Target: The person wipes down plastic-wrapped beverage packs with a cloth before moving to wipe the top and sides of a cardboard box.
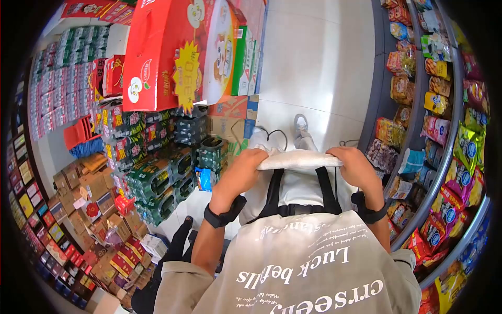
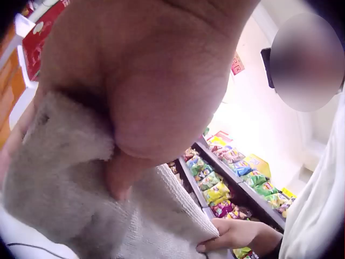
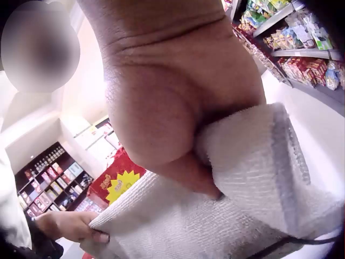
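An off-white ribbed cloth (image 1: pixel 300 159), like a towel, stretches between my two hands in front of my waist. My left hand (image 1: pixel 241 171) grips its left end, and my right hand (image 1: pixel 356 166) grips the right end. Seen from the left wrist, the left thumb (image 2: pixel 119 181) presses on the cloth (image 2: pixel 156 210), whose edge folds over the hand. The right wrist view has the right thumb (image 3: pixel 197 178) laid on the cloth (image 3: pixel 178 221) in the same way. The fingers beneath the cloth are mostly hidden.
Shelves of bagged snacks (image 1: pixel 442 131) run along the right. On the left stand a large red box (image 1: pixel 157 57), shrink-wrapped drink packs (image 1: pixel 151 175) and cartons (image 1: pixel 78 183). Pale floor (image 1: pixel 319 57) stretches ahead. A dark-clothed leg (image 1: pixel 180 235) shows at lower left.
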Motion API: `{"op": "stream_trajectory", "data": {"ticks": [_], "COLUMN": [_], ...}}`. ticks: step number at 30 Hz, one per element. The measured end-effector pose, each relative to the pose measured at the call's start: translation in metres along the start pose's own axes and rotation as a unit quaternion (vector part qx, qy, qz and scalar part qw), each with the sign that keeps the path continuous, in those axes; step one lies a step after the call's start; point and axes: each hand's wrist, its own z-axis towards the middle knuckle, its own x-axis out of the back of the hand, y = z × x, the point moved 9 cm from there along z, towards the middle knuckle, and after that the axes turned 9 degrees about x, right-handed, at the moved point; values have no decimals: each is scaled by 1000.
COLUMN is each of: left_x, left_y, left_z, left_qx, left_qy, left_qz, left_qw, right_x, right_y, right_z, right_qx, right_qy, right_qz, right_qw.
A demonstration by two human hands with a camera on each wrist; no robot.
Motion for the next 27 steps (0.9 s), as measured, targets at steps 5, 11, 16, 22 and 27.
{"op": "stream_trajectory", "data": {"ticks": [5, 11, 16, 22, 27], "left_x": [79, 264, 352, 324, 293], "left_y": [2, 40, -27, -171, -203], "left_z": [-6, -66, -129, -53, -26], "left_qx": [110, -52, -251, -46, -14], "left_qy": [-19, 172, 562, 230, 137], "left_qz": [25, 93, 90, -159, -310], "left_qw": [993, 979, 783, 959, 941], "right_x": [13, 76, 41, -61, -67], "right_y": [-57, -235, -382, -364, -359], "right_z": [46, 99, 153, 265, 278], "right_qx": [23, 150, 238, 84, 15], "right_qy": [3, 205, 347, 147, 154], "right_qz": [-11, -127, -210, -255, -314], "right_qw": [1000, 959, 883, 952, 937]}}
